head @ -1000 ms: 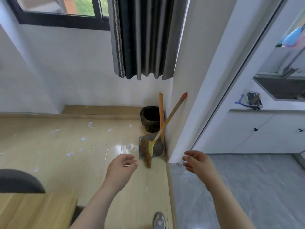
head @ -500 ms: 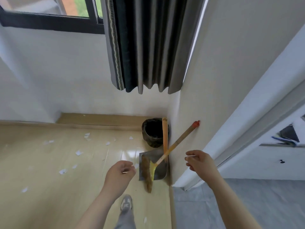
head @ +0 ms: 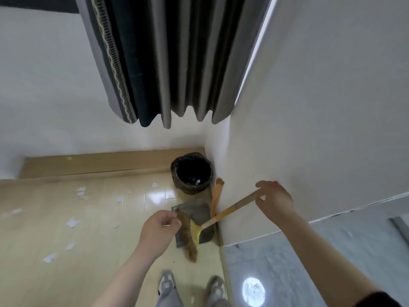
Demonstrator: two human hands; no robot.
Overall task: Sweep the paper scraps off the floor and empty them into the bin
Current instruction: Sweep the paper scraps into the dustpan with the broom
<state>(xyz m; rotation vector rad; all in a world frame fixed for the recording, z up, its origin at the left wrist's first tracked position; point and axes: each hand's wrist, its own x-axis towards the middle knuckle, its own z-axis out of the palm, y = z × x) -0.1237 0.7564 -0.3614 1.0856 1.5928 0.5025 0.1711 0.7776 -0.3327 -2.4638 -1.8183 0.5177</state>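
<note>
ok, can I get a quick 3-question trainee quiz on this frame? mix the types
1. True or false: the dustpan already lies inside the bin.
2. Which hand is on the broom handle? A) left hand B) right hand C) both
3. Short answer: where are the paper scraps now?

Key
1. False. It sits on the floor, outside the bin.
2. B. The left hand hangs near the bristles and holds nothing.
3. Scattered on the floor, left of the dustpan, not yet swept up.
</note>
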